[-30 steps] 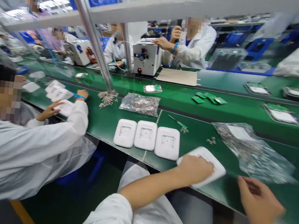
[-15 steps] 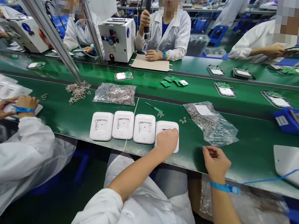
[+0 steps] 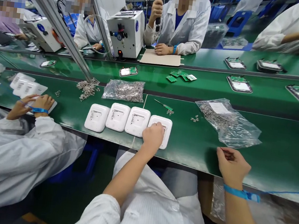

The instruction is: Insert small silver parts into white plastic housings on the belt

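Several white square plastic housings stand in a touching row at the table's near edge, each with a rectangular recess facing up. On the rightmost housing rests my left hand, its fingers bent into the recess and partly hidden by the back of the hand. My right hand hovers at the front edge, thumb and fingers curled together; what lies inside them, if anything, is hidden. Beyond it is a clear bag of small metal parts. Behind the row lie a green-handled screwdriver and small loose metal pieces.
Another filled bag and a metal-part pile lie behind the row. At left, a co-worker's hands handle white housings. Green circuit boards sit on the belt. A blue cord runs from my right wristband.
My left hand has moved left along with the row of housings, which now sits farther left across the table seam. My right hand stays curled near the edge. The view has shifted.
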Demonstrator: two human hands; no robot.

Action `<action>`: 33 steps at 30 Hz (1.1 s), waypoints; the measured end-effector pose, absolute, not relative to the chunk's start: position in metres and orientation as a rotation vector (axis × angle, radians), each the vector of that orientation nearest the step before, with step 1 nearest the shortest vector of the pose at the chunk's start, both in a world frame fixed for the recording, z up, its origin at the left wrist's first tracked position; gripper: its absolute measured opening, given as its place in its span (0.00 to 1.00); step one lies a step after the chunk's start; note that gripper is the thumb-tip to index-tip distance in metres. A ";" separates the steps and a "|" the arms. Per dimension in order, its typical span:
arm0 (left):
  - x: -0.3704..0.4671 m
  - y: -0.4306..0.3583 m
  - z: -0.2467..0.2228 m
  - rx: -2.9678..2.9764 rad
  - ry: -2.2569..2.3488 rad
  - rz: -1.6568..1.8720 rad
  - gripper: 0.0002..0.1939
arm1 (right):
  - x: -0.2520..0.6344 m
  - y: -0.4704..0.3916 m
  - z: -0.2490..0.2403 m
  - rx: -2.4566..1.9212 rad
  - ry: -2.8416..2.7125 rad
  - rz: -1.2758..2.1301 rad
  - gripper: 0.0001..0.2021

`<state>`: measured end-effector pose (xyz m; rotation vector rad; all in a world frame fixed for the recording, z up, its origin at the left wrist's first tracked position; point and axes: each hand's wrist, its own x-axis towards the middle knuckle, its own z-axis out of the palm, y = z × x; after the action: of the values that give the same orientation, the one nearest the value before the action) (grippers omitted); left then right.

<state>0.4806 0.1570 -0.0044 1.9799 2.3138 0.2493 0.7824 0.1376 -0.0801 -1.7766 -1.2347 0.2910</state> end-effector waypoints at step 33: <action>0.549 0.153 -0.060 2.946 1.090 0.628 0.09 | 0.927 0.139 -0.027 -2.378 -1.512 -0.157 0.27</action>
<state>0.5491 0.1530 -0.0603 2.9463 1.0900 0.6284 0.9272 0.1386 -0.0271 -2.3780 -1.5120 -0.1569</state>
